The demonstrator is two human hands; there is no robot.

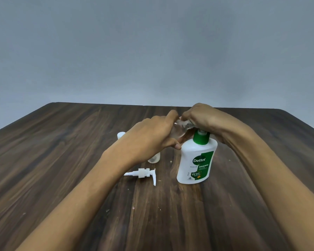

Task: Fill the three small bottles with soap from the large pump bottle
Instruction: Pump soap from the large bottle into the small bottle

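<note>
A white Dettol bottle [196, 160] with a green collar stands upright on the wooden table [62, 160]. Just above and left of its neck, my left hand [152, 138] grips a small clear bottle [179, 129], tilted. My right hand [201, 116] sits over the large bottle's top, its fingers curled at the small bottle's mouth; whether it holds the pump head or a cap is hidden. A second small bottle [154, 159] stands under my left wrist. Behind my left hand a third small bottle [120, 135] peeks out.
A loose white pump top [143, 173] lies on its side on the table, in front of the small bottles and left of the Dettol bottle. Small crumbs dot the wood. A plain grey wall rises behind the table's far edge.
</note>
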